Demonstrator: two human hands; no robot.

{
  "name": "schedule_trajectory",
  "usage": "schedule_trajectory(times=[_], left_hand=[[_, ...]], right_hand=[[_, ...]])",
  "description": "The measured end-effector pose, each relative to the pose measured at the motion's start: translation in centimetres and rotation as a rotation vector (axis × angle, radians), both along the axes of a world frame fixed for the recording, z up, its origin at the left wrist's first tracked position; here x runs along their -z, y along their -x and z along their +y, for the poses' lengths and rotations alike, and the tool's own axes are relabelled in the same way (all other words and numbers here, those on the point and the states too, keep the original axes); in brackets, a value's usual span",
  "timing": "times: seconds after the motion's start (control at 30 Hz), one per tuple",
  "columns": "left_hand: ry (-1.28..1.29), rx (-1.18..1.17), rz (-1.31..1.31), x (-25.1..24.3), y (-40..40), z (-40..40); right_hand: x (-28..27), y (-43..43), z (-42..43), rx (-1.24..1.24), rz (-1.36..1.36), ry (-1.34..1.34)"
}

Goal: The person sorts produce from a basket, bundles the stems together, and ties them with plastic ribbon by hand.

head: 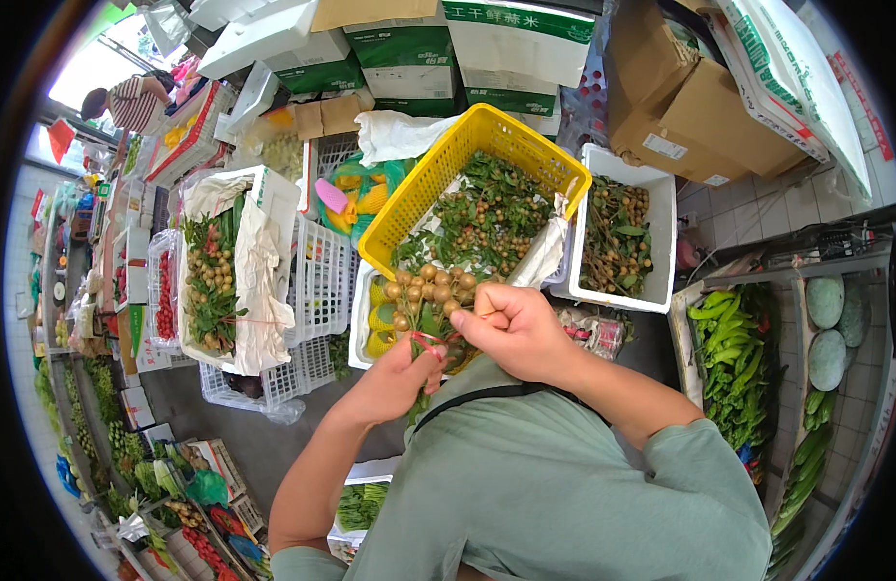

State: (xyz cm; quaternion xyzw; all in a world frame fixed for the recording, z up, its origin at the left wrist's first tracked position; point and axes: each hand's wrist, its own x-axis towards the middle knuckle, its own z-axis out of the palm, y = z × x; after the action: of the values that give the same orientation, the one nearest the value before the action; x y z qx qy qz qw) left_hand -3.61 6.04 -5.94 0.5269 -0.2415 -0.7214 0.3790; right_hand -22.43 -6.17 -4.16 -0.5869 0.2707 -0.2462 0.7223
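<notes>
A bunch of longans [435, 292] on leafy stems is held up in front of my body. My left hand [397, 378] grips its stems, where a red tie [428, 344] goes round them. My right hand [512, 327] is closed at the right side of the bunch, with a thin strand of the red tie between thumb and fingers. Just beyond the hands, a tilted yellow plastic crate [379, 229] holds more longans [491, 210] with green leaves. The lower stems are partly hidden by my left hand.
A white foam box [662, 240] of longans stands right of the crate; another foam box [259, 181] with bunches and paper stands left. Mangoes [380, 330] in yellow foam nets lie below the crate. Green peppers [728, 348] fill a right shelf. Cartons [404, 69] stack behind. A person [137, 103] is far left.
</notes>
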Motion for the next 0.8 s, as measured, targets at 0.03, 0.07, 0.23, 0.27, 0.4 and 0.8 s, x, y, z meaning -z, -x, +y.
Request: schedule_trajectory(times=[0.03, 0.07, 0.23, 0.27, 0.4, 0.8], left_hand=[[0.047, 0.05, -0.216, 0.2, 0.2, -0.2], [0.095, 0.1, -0.431, 0.4, 0.3, -0.3], [0.216, 0.137, -0.799, 1.6, -0.1, -0.8], [0.203, 0.154, -0.837, 1.8, -0.3, -0.8], [0.28, 0.154, -0.934, 3.5, -1.1, -0.4], [0.294, 0.158, -1.058, 0.5, -1.2, -1.0]], right_hand=[[0.3, -0.2, -0.1, 0.072, 0.054, 0.109], [0.4, -0.3, -0.2, 0.107, 0.088, 0.155], [-0.1, -0.3, -0.2, 0.145, 0.141, 0.38], [-0.4, -0.3, -0.2, 0.131, 0.139, 0.425], [-1.3, -0.5, 0.3, 0.086, 0.1, 0.488], [-5.4, -3.6, -7.6, -0.277, 0.074, 0.433]])
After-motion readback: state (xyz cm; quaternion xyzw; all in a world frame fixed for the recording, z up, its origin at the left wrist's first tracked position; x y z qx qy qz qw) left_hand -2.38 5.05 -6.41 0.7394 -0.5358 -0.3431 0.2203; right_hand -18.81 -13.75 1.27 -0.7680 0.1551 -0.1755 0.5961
